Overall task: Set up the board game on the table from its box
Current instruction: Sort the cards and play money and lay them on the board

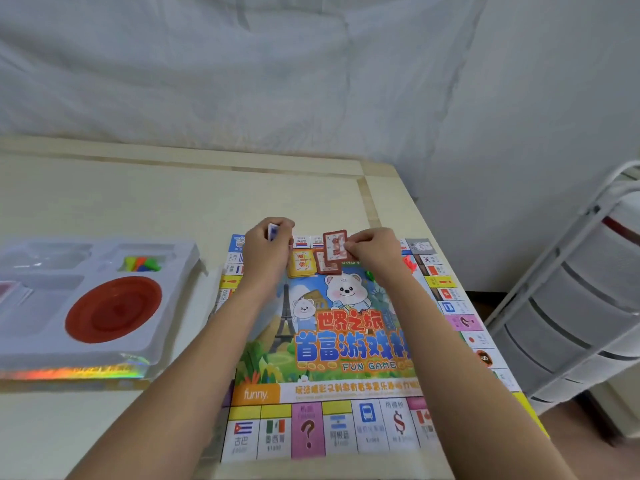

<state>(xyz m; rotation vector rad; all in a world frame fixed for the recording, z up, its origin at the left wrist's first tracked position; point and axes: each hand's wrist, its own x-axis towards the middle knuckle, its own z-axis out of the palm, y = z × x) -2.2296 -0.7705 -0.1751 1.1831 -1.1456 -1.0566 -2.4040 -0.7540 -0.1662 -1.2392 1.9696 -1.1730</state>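
Note:
The colourful game board lies flat on the table, right of centre. Over its far edge my left hand grips a small stack of cards, which shows between its fingers. My right hand pinches a red-backed card held tilted just above the board. A red card pile and a yellow card pile lie on the board below my hands. The open game box with its white plastic tray sits on the left.
The tray holds a red round dish, several coloured pieces and some cards at its left. A white wire rack stands right of the table. Small red and green pieces lie near my right wrist.

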